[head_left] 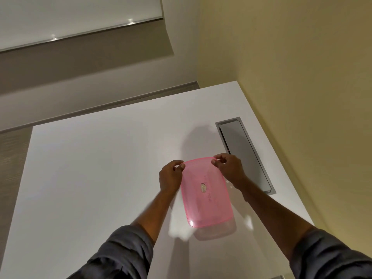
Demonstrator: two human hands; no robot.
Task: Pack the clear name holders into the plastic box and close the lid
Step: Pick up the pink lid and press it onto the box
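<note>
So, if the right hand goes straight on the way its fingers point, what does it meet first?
The right hand points toward the table's far left, pinching the pink lid at its far corner. Beyond lies bare white table; the way looks free, though depth is unclear.

1. Translucent pink plastic lid [205,190] is gripped at far corners by left hand [171,177] & right hand [229,170].
2. Lid sits atop clear plastic box [217,231] on white table [90,168].
3. Grey rectangular cable hatch [244,154] is seen just right of the right hand.

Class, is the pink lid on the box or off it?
On: the pink lid covers the clear box; both hands grip its far corners. Fully sealed: cannot tell.
</note>
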